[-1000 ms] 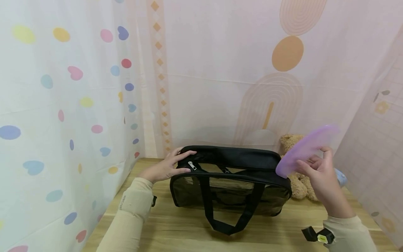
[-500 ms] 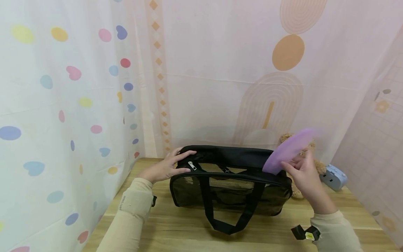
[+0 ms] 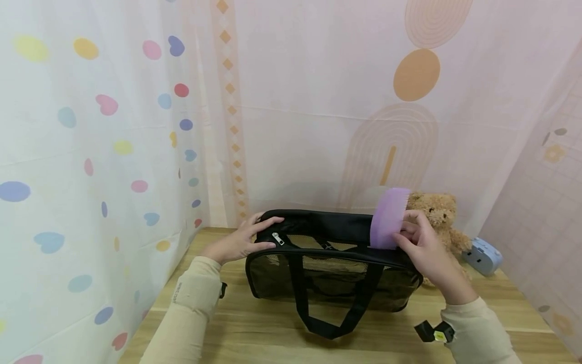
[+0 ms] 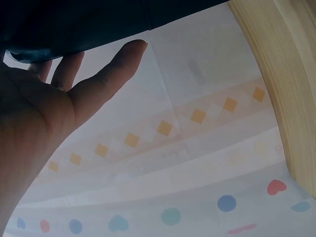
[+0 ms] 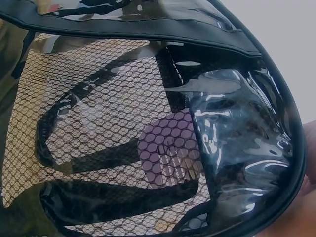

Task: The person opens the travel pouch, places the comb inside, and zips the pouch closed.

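A purple translucent comb [image 3: 388, 220] is pinched between thumb and fingers of my right hand [image 3: 423, 247]. It stands upright, teeth towards the right, its lower end inside the top opening of a black bag [image 3: 336, 227] at the right end. The comb [image 5: 170, 148] also shows through mesh in the right wrist view. My left hand [image 3: 238, 240] rests on the bag's left end near a silver zipper pull [image 3: 278, 239], its finger and thumb stretched along the top edges. In the left wrist view, the left hand [image 4: 54, 98] has its thumb extended beneath the dark bag.
A brown teddy bear [image 3: 438, 210] sits behind my right hand, with a light blue object [image 3: 483, 256] beside it. The bag's strap handle [image 3: 332, 328] hangs forward over the wooden table [image 3: 254, 344]. Patterned curtains [image 3: 291, 111] surround the table's back and sides.
My right hand has moved left with the comb and turned it from slanted to nearly upright at the bag's opening. More of the teddy bear shows. The left hand and bag stay put.
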`<state>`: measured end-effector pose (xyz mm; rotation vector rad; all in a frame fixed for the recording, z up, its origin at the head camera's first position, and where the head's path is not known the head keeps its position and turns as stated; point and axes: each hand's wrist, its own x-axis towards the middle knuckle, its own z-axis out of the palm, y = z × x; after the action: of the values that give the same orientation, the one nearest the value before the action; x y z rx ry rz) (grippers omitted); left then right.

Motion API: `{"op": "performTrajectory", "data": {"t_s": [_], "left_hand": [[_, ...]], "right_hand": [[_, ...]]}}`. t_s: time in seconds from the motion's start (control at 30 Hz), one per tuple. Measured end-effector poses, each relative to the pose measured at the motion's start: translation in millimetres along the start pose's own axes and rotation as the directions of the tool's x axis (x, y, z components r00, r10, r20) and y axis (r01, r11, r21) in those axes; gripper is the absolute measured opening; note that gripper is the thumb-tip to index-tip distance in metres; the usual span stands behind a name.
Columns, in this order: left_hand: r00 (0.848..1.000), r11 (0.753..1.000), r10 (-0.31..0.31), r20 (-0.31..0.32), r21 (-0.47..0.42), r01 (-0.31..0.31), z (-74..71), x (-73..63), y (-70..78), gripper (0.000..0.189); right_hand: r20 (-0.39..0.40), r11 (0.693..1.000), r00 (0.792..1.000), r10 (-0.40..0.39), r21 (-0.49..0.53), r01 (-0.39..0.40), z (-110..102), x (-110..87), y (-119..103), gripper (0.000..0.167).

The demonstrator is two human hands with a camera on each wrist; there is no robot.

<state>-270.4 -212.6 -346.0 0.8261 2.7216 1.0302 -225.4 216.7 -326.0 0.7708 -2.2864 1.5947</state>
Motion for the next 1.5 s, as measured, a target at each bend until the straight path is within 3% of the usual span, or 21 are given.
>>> {"op": "performTrajectory", "data": {"t_s": [0.2, 0.5, 0.97, 1.23, 1.5], "left_hand": [[1.0, 1.0, 0.002, -0.005, 0.008, -0.002, 0.4, -0.1, 0.1, 0.068], [1.0, 1.0, 0.007, -0.005, -0.001, -0.007, 1.1, 0.7, -0.8, 0.067], [1.0, 1.0, -0.009, -0.008, -0.001, 0.009, 1.0, -0.1, -0.4, 0.068], [1.0, 1.0, -0.012, -0.011, -0.012, 0.012, 1.7, 0.3, 0.6, 0.07], [1.0, 1.0, -0.012, -0.018, -0.028, 0.011, 3.5, 2.0, -2.2, 0.069]], "right_hand": [[0.0, 0.997, 1.0, -0.031, -0.072, 0.031, 2, 2.1, 1, 0.032], [0.035, 0.996, 0.997, -0.073, -0.042, 0.075, 3, 3.8, 1, 0.031], [0.035, 0.999, 0.998, -0.044, -0.011, 0.044, 6, 6.8, -3, 0.03], [0.072, 1.0, 0.997, -0.014, -0.022, 0.015, 18, 18.1, -16, 0.026], [0.157, 0.998, 0.985, 0.066, -0.015, -0.064, 40, 33.6, -31, 0.026]]}}
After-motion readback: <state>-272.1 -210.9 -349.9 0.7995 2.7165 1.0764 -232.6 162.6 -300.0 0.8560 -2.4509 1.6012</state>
